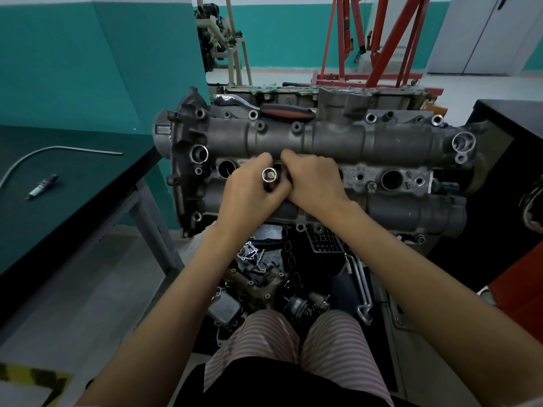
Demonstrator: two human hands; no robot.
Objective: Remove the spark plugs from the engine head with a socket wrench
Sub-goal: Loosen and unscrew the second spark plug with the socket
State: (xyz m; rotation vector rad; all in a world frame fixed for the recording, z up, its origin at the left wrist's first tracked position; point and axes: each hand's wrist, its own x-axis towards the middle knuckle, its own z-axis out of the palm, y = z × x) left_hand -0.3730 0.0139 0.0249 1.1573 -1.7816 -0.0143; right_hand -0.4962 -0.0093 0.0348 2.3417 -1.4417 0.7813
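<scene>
The grey engine head (338, 139) lies across the view in front of me, with round plug wells along its middle. My left hand (249, 189) grips a chrome socket (269, 174) whose open end faces the camera, just over the second well from the left. My right hand (314, 180) lies right beside it, fingers curled down at that same well; what they hold is hidden. The leftmost well (226, 168) and a well further right (392, 180) stand uncovered. One removed spark plug (42, 186) lies on the green table at left. A ratchet wrench with a red-black handle (282, 110) rests behind the head.
A green table (73, 183) stands at left with a bent metal tube (53, 151) on it. Loose engine parts (264, 277) fill the floor between my legs and the head. A black cabinet (505, 148) stands at right, a red engine hoist (379, 39) behind.
</scene>
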